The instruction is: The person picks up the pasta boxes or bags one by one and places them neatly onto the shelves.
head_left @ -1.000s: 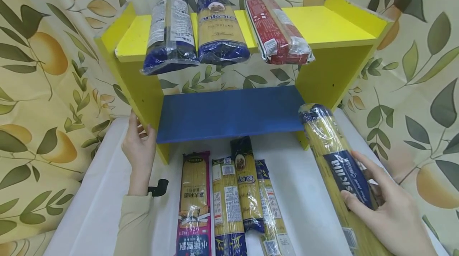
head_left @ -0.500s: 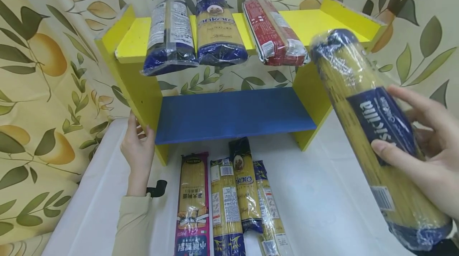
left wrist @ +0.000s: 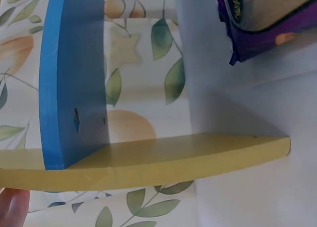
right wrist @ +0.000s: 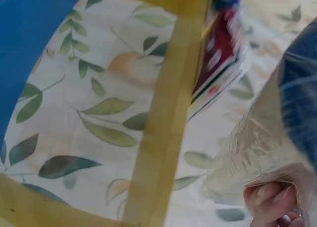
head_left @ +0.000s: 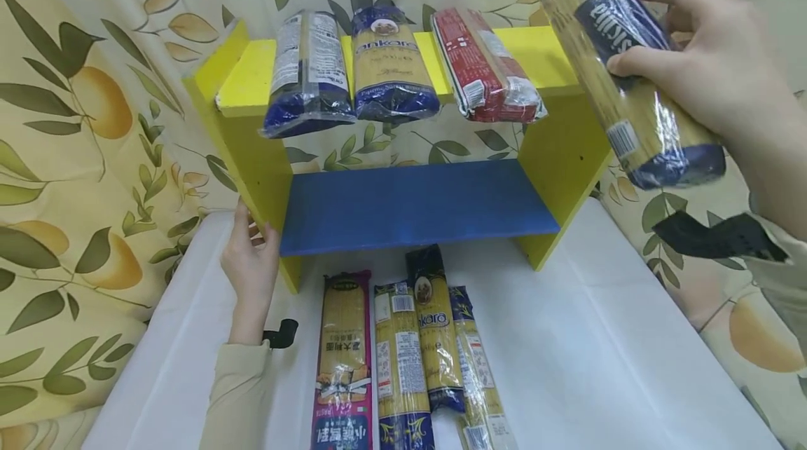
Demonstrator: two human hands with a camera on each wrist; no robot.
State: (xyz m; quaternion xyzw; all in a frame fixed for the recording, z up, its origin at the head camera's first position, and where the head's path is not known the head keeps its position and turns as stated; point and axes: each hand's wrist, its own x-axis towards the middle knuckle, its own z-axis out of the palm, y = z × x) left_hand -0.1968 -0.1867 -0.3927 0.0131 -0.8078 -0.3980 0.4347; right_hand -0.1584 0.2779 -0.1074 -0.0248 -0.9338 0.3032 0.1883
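Note:
My right hand (head_left: 725,64) grips a clear bag of spaghetti (head_left: 656,113) with a dark blue label, tilted in the air before the right end of the shelf's yellow top board. The right wrist view shows the fingers (right wrist: 272,202) curled against its wrapper. My left hand (head_left: 252,268) holds the front edge of the shelf's yellow left side panel (head_left: 252,169); only a bit of that hand (left wrist: 15,207) enters the left wrist view. On the top board lie a spaghetti pack with white print (head_left: 309,78), an Ankara pack (head_left: 392,71) and a red pack (head_left: 485,71).
Below the blue middle board (head_left: 416,205), several spaghetti packs lie on the white table (head_left: 567,366): a pink-edged one (head_left: 343,359), one with blue ends (head_left: 400,366), a dark-topped Ankara pack (head_left: 438,338) and a slim one (head_left: 479,373). Patterned curtain (head_left: 94,155) surrounds the shelf.
My right hand has lifted the spaghetti bag from beside the shelf's lower right up to the height of the top board. The left hand stays at the side panel.

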